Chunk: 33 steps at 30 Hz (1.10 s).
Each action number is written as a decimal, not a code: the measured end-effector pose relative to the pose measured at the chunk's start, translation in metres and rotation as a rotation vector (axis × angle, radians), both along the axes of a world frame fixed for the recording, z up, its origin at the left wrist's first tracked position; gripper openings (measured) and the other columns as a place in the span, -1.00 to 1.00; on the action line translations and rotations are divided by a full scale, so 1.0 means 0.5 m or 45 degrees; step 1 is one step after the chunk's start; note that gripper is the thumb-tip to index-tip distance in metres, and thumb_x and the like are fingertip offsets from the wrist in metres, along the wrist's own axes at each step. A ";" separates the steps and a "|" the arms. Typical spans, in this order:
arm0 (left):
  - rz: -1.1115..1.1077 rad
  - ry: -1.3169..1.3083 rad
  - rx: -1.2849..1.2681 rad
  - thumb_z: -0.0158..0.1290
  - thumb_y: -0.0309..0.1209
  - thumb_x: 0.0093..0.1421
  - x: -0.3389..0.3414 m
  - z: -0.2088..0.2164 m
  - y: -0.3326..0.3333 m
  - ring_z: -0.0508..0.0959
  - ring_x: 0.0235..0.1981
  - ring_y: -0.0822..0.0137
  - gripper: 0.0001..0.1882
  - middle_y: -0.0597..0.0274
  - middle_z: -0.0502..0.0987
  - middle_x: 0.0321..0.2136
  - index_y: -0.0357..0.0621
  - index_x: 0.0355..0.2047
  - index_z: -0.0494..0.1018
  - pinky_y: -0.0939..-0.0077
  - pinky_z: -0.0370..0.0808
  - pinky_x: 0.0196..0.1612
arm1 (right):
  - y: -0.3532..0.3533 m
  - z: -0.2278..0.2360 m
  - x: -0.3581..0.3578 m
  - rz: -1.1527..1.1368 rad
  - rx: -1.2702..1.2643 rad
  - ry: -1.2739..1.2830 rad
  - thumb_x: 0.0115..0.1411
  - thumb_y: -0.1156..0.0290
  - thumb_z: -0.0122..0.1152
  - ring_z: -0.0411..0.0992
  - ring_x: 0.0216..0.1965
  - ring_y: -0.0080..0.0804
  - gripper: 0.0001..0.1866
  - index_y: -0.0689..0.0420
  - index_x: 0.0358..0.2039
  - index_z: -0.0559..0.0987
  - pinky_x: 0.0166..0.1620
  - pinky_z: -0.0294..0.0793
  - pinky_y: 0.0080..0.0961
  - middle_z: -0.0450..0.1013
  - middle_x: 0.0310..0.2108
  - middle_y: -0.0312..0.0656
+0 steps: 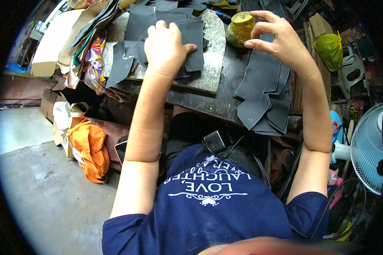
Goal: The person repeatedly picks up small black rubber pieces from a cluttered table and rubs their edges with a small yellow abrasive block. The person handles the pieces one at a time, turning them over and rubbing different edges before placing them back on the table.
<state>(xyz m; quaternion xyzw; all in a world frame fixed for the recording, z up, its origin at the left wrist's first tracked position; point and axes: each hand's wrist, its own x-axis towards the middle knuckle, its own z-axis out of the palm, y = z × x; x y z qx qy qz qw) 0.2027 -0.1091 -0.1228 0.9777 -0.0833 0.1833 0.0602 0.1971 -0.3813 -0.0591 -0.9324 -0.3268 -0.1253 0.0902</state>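
Note:
My left hand point(166, 46) lies palm down, fingers partly spread and thumb stretched out, on a spread of flat dark grey cut pieces point(191, 36). The pieces overlap on a speckled stone slab point(215, 55) with a rounded right edge. At the right, my right hand point(274, 37) curves beside a yellow, stained jar point(238, 30), thumb and fingers apart. Its fingertips reach the jar's right side; whether they press on it I cannot tell. Below that hand, more dark grey cut pieces point(257, 85) lie stacked along the table's right side, some with small pale marks.
The dark table point(200, 102) carries the slab. A patterned cloth point(95, 63) and cardboard point(57, 46) are at its left. Lower left hangs an orange cloth point(89, 142). A fan point(368, 148) stands at right, below a yellow-green plastic bag point(329, 53). A small black device point(214, 142) sits near my waist.

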 end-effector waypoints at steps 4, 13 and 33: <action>-0.052 -0.198 -0.212 0.36 -0.12 -0.07 0.010 -0.015 0.018 0.51 -0.10 0.05 -0.49 0.04 0.49 -0.19 -0.15 -0.21 0.48 0.20 0.50 -0.10 | 0.048 -0.025 -0.052 0.166 0.441 0.152 0.09 0.28 0.37 0.45 0.05 -0.24 -0.68 0.21 -0.22 0.58 0.12 0.38 -0.42 0.47 0.00 -0.10; -0.490 0.051 -1.627 0.27 -0.46 0.11 -0.045 0.002 0.034 0.44 -0.40 0.61 -0.71 0.27 0.47 -0.44 -0.27 -0.32 0.35 0.68 0.44 -0.36 | 0.086 -0.083 -0.143 -0.145 1.091 0.759 0.28 0.39 0.18 0.45 -0.07 -0.45 -0.24 0.03 0.40 0.03 0.07 0.42 -0.47 0.50 -0.14 -0.12; -0.679 0.614 -1.150 0.16 -0.39 0.20 -0.147 0.018 -0.013 0.54 -0.50 0.46 -0.81 0.10 0.59 -0.53 -0.32 -0.31 0.56 0.56 0.46 -0.36 | 0.046 -0.081 -0.189 -0.026 1.083 0.698 0.28 0.58 0.07 0.32 -0.41 -0.71 -0.57 0.12 0.17 0.45 -0.35 0.35 -0.76 0.46 -0.38 -0.35</action>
